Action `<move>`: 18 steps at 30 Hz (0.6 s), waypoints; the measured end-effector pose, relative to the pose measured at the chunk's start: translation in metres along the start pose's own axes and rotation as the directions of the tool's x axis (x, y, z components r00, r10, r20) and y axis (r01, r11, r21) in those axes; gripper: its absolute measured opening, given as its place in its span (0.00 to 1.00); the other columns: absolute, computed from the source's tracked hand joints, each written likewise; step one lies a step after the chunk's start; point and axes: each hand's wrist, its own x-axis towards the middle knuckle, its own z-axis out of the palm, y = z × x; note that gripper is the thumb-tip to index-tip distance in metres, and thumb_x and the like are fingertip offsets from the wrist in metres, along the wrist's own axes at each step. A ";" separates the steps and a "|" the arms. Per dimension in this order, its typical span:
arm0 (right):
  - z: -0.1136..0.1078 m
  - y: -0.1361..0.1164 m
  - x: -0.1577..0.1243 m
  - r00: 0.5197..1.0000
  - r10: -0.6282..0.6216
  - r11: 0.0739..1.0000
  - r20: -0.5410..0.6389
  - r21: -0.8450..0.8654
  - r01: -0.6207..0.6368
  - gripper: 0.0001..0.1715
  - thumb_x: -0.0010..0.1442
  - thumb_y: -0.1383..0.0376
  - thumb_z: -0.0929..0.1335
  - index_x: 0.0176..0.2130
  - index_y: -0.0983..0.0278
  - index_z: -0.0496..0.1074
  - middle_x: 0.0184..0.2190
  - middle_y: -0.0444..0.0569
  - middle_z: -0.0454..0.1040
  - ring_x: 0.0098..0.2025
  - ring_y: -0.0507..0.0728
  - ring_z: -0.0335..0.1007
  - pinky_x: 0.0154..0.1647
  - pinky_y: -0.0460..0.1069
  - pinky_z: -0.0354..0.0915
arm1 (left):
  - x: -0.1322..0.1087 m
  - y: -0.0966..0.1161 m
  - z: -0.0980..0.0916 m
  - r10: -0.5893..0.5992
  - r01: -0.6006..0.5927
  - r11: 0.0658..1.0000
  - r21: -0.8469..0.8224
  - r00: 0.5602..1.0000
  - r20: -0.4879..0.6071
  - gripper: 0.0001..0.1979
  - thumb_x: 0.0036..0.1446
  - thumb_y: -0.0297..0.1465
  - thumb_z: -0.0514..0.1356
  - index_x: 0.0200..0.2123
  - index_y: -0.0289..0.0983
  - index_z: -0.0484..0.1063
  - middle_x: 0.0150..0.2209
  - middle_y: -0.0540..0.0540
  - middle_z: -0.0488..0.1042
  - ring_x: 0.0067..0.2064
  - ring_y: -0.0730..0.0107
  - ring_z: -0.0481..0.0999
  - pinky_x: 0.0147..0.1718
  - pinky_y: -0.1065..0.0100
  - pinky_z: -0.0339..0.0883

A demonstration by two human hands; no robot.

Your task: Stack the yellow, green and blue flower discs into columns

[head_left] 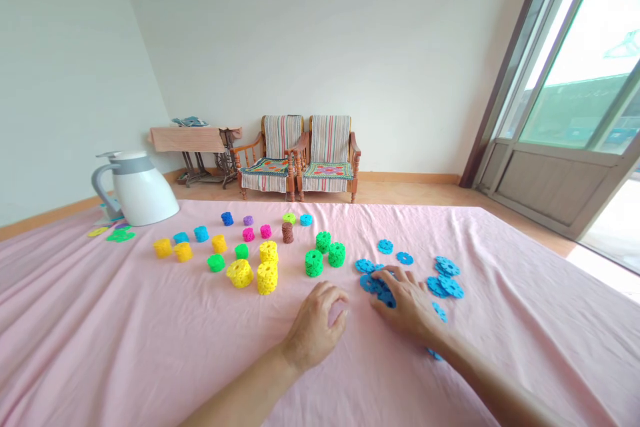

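Over a loose pile of blue notched plastic discs lies my right hand, its fingers spread and touching the discs. My left hand hovers above the cloth to the left of that pile. Its fingers are curled, the thumb stands apart, and nothing shows between them. More blue discs lie scattered right of my right hand, and two single ones lie beyond it. Green disc stacks stand just past my left hand, with tall yellow stacks farther left.
A pink cloth covers the table. Small stacks in orange, magenta, brown and other colours stand on the left and middle. At the far left is a white-grey jug, beside flat green discs. Two chairs stand beyond.
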 end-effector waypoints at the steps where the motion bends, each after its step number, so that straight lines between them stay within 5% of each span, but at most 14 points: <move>1: 0.000 -0.007 -0.006 0.999 -0.039 0.999 0.009 0.038 0.039 0.23 0.55 0.57 0.64 0.51 0.54 0.68 0.53 0.51 0.66 0.51 0.66 0.63 0.47 0.62 0.60 | 0.000 0.000 0.000 0.004 -0.004 1.000 0.001 1.000 -0.004 0.11 0.51 0.20 0.56 0.37 0.37 0.69 0.38 0.45 0.71 0.45 0.63 0.69 0.46 0.63 0.63; 4: -0.005 -0.022 -0.017 0.978 -0.206 0.956 0.014 0.214 0.198 0.26 0.56 0.60 0.65 0.55 0.54 0.64 0.54 0.51 0.65 0.51 0.62 0.65 0.49 0.58 0.62 | -0.001 -0.001 0.000 0.024 -0.024 1.000 -0.005 1.000 -0.001 0.13 0.51 0.20 0.55 0.39 0.38 0.69 0.40 0.45 0.70 0.47 0.63 0.69 0.48 0.63 0.63; 7: -0.013 -0.007 -0.004 0.960 -0.264 0.900 -0.092 0.335 0.280 0.22 0.60 0.57 0.62 0.54 0.57 0.65 0.51 0.52 0.68 0.51 0.58 0.66 0.51 0.54 0.63 | -0.001 0.000 -0.001 0.027 -0.027 1.000 -0.006 1.000 0.016 0.13 0.52 0.20 0.56 0.40 0.38 0.69 0.41 0.45 0.70 0.47 0.63 0.68 0.48 0.62 0.63; 9: -0.017 0.024 0.013 0.972 -0.120 0.953 -0.203 0.252 0.170 0.20 0.62 0.55 0.61 0.48 0.61 0.69 0.48 0.54 0.71 0.50 0.60 0.67 0.52 0.55 0.62 | -0.001 0.002 -0.002 0.019 -0.019 1.000 -0.005 1.000 0.019 0.11 0.52 0.22 0.57 0.40 0.38 0.69 0.40 0.45 0.70 0.47 0.63 0.68 0.48 0.62 0.63; 13: -0.020 0.102 0.037 0.917 0.337 0.933 -0.212 -0.053 -0.355 0.32 0.60 0.50 0.59 0.54 0.68 0.65 0.51 0.63 0.69 0.54 0.70 0.63 0.50 0.63 0.60 | 0.000 0.004 -0.003 0.011 -0.011 1.000 -0.012 1.000 0.021 0.11 0.52 0.21 0.57 0.39 0.38 0.69 0.40 0.45 0.70 0.47 0.63 0.68 0.48 0.62 0.63; 15: -0.015 0.126 0.037 0.911 0.370 0.919 -0.180 -0.073 -0.388 0.32 0.59 0.50 0.59 0.53 0.68 0.67 0.52 0.63 0.69 0.54 0.72 0.63 0.50 0.65 0.60 | 0.000 0.004 -0.003 0.001 0.000 1.000 -0.012 1.000 0.021 0.10 0.53 0.21 0.56 0.39 0.38 0.69 0.40 0.45 0.70 0.47 0.63 0.69 0.48 0.62 0.63; 18: -0.004 0.129 0.025 0.943 0.301 0.950 -0.139 -0.043 -0.310 0.29 0.59 0.50 0.59 0.52 0.64 0.68 0.53 0.58 0.69 0.54 0.69 0.63 0.51 0.63 0.60 | 0.000 0.002 -0.002 -0.012 0.012 1.000 -0.013 1.000 0.027 0.11 0.52 0.21 0.56 0.39 0.38 0.68 0.40 0.46 0.70 0.46 0.63 0.69 0.48 0.62 0.64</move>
